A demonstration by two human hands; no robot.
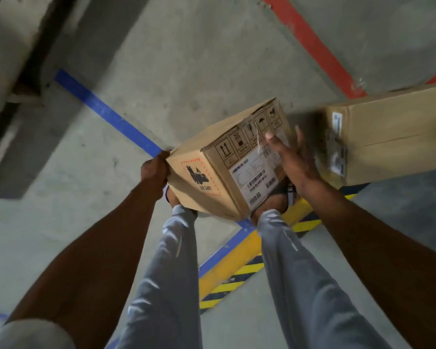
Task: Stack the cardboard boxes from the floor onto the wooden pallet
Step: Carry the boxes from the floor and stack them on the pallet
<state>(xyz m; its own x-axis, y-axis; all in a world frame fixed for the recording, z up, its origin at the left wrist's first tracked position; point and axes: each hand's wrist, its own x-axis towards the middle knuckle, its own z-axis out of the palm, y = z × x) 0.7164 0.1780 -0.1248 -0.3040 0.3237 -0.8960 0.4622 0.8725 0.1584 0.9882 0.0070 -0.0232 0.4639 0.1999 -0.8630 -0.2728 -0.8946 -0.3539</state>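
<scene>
Left hand [153, 170]: fingers curled over the near-left corner of the small cardboard box [227, 159], gripping it at about 9 o'clock.
Right hand [291, 157]: fingers straight, palm flat against the labelled face at 3 o'clock.
Small cardboard box: held between both hands above the feet, tilted, long axis from 7 to 1 o'clock, handling symbols uppermost.
Large cardboard box [393, 137]: at 3 o'clock, just beside the right hand.
Floor [161, 79]: grey concrete with blue line [106, 112], red line [315, 46], yellow-black striped tape [239, 275].
</scene>
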